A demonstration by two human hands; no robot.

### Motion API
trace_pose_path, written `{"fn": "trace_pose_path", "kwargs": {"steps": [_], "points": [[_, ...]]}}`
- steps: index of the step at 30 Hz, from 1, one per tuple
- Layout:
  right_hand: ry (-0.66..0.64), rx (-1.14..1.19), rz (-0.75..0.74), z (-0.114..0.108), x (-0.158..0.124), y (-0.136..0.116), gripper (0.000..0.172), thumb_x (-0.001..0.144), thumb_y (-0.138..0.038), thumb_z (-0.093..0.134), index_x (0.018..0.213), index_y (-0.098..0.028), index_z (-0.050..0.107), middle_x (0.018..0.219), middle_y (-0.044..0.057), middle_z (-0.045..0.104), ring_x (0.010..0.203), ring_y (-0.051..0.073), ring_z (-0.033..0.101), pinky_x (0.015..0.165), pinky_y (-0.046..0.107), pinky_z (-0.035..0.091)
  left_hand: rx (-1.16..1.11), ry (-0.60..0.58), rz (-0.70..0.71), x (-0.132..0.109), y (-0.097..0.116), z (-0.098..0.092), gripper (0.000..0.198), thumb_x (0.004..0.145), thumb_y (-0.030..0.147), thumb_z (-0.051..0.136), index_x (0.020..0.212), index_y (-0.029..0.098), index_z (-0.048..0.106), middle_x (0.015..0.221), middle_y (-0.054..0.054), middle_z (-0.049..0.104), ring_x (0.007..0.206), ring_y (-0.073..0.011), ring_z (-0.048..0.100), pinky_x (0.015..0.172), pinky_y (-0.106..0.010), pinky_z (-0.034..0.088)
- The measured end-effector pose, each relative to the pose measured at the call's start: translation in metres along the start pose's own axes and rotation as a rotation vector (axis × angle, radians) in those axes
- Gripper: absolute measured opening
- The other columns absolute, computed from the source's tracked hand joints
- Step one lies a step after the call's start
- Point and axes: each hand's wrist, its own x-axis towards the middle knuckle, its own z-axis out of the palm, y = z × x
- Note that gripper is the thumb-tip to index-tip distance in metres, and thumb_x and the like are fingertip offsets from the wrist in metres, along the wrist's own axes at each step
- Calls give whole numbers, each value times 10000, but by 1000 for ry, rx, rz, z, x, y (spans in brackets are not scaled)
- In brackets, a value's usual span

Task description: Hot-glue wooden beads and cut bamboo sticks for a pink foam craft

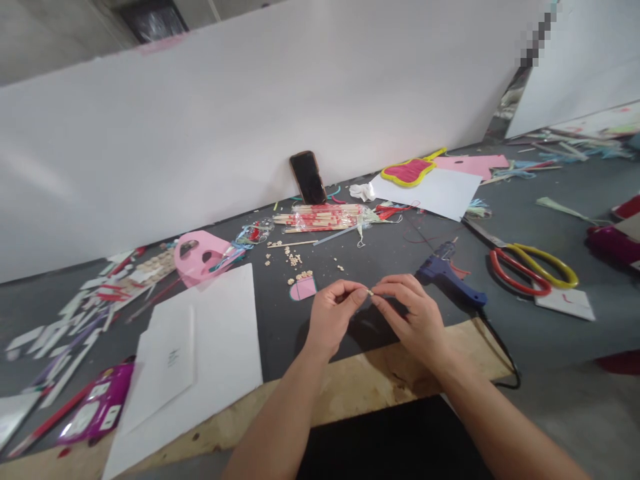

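Pale plywood table edge (360, 390) sits under both wrists; left hand (333, 319) and right hand (416, 315) jointly pinch a tiny tan bead (371, 292) (fingertips meeting).

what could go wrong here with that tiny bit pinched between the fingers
1. The small pale piece is held only by the fingertips of the left hand and right hand; it could slip and vanish among the loose pale bits on the table.
2. The blue glue gun lies close beside the right hand, its black cord running over the table edge; a snag might drag it, and its tip may be hot.
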Motion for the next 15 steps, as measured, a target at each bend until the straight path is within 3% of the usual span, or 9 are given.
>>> {"fn": "trace_pose_path", "kwargs": {"steps": [8,15], "points": [[-21,74,117,0,-1,0,98,874,-271,554,859,-242,646,882,41,659,884,197,618,780,348,504,82,-28,42,0,1,-2,164,737,346,688,772,187,705,740,-10,664,707,-145,564,691,-271,443],[-36,131,125,0,-1,-1,88,874,-250,555,850,-236,638,862,32,654,873,182,612,781,322,495,108,-26,38,-1,1,-1,157,739,342,683,767,188,699,721,1,654,688,-136,555,678,-263,442]]}}
